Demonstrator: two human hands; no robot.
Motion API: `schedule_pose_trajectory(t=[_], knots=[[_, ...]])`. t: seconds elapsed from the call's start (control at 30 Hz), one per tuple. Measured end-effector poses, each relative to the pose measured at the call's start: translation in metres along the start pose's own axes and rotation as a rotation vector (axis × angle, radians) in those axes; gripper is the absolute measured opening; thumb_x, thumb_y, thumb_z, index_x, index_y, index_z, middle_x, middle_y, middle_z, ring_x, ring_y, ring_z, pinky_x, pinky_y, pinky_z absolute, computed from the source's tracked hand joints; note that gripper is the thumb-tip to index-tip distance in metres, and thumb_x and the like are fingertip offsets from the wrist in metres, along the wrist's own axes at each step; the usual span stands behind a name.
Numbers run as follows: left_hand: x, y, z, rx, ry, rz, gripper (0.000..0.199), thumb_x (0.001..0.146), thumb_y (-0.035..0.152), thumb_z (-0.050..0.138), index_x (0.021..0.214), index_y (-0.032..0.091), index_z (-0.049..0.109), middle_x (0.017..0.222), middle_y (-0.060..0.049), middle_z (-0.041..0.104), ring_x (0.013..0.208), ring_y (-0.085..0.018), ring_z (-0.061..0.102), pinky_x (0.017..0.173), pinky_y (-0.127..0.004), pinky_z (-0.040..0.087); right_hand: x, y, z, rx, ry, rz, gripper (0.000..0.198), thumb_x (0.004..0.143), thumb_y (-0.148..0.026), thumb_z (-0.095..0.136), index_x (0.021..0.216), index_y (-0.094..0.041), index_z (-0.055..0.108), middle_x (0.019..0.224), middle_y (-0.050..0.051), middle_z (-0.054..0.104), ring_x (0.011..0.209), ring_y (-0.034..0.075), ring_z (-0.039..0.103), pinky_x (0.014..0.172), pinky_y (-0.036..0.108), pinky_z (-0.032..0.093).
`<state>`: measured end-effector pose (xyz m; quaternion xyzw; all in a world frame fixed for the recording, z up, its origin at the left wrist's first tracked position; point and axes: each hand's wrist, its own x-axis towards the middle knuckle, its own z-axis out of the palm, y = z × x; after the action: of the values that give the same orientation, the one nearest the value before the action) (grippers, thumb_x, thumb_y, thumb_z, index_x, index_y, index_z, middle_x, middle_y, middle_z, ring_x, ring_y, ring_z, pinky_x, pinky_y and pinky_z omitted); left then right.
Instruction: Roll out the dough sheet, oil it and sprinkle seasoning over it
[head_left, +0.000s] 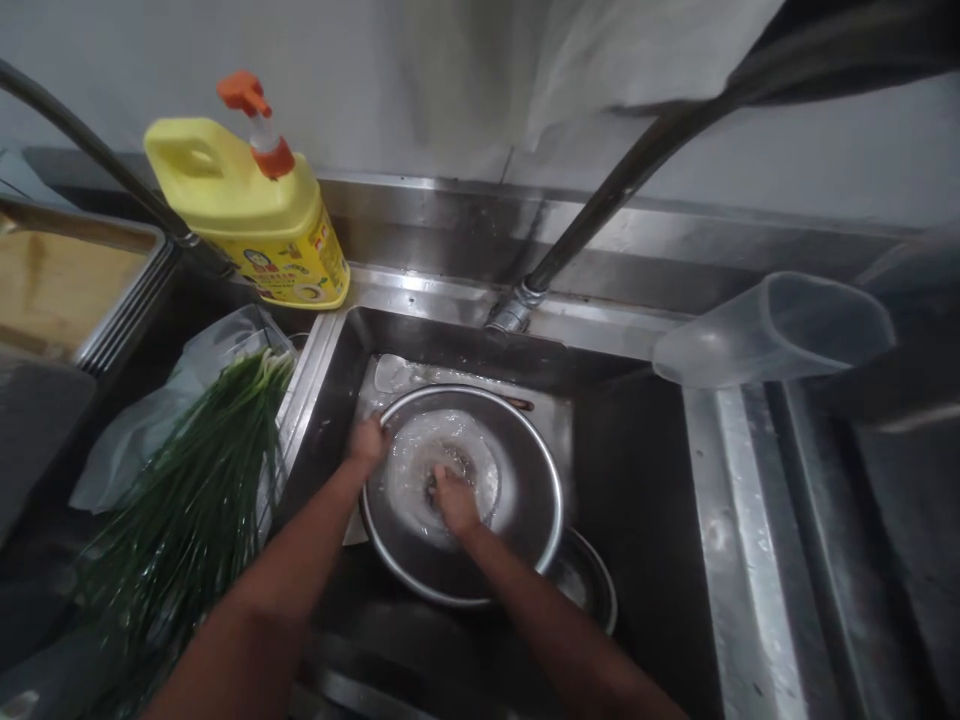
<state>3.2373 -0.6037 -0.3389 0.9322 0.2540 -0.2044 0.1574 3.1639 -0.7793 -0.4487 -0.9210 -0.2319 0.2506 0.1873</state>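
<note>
A round metal bowl (536,445) sits tilted slightly in the sink, with shiny, whitish water (416,450) swirling in its bottom. My left hand (369,443) grips the bowl's rim on its left side. Inside the bowl, my right hand (454,497) reaches down to the water with its fingers bunched together. Something small and dark shows at those fingertips, too blurred to name. Under the bowl's lower right edge, a second round metal vessel (592,580) is partly hidden. Behind the bowl lies a spatula-like tool (394,374) with a pale blade and dark handle.
A yellow pump jug (262,235) stands on the left ledge above wet green chives (202,460) and a plastic bag (135,450). The faucet (514,308) hangs over the sink's (637,470) back. A clear plastic jug (720,350) lies on the right edge. Stacked trays (124,290) are far left.
</note>
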Motion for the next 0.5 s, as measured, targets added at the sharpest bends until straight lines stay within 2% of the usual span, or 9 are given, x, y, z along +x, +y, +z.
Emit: schedule_pose_trajectory(t=[0.1,0.17,0.27,0.37,0.5], knots=[[-0.012,-0.018,0.013,-0.021,-0.016,-0.051,0.027,0.081,0.02,0.051,0.106,0.012,0.055,0.095,-0.013,0.067,0.09,-0.022,0.063,0.075,-0.027,0.046,0.0,-0.012,0.005,0.002,-0.043,-0.198,0.021,0.087,-0.016,0.042,0.103,-0.019,0.055,0.101,0.005,0.059,0.092,0.019,0.054,0.079,0.027,0.04],[-0.027,-0.02,0.014,-0.033,-0.008,-0.076,0.029,0.08,0.019,0.05,0.107,0.01,0.054,0.095,-0.015,0.066,0.09,-0.023,0.063,0.074,-0.028,0.046,0.007,-0.024,0.004,0.014,-0.005,-0.246,0.02,0.086,-0.013,0.041,0.098,-0.019,0.056,0.1,0.005,0.059,0.096,0.018,0.051,0.083,0.027,0.038],[-0.055,-0.015,0.005,-0.071,0.019,-0.08,0.04,0.078,0.017,0.049,0.117,0.01,0.046,0.092,-0.014,0.067,0.088,-0.022,0.064,0.071,-0.026,0.046,0.028,-0.041,-0.011,0.083,0.194,-0.13,0.021,0.085,-0.014,0.04,0.099,-0.016,0.055,0.099,0.007,0.059,0.093,0.019,0.051,0.079,0.027,0.039],[-0.08,-0.005,-0.011,-0.198,0.078,-0.027,0.052,0.076,0.017,0.048,0.127,0.012,0.035,0.086,-0.011,0.067,0.081,-0.022,0.064,0.067,-0.027,0.045,0.051,-0.05,-0.033,0.248,0.376,0.015,0.019,0.087,-0.02,0.038,0.093,-0.015,0.055,0.093,0.007,0.06,0.086,0.018,0.053,0.073,0.026,0.04],[-0.108,0.012,-0.03,-0.287,0.112,0.056,0.058,0.074,0.017,0.048,0.13,0.019,0.034,0.079,-0.006,0.066,0.07,-0.023,0.063,0.06,-0.028,0.043,0.065,-0.056,-0.056,0.521,0.524,0.064,0.021,0.087,-0.027,0.039,0.091,-0.014,0.056,0.087,0.007,0.061,0.08,0.017,0.056,0.07,0.026,0.041]])
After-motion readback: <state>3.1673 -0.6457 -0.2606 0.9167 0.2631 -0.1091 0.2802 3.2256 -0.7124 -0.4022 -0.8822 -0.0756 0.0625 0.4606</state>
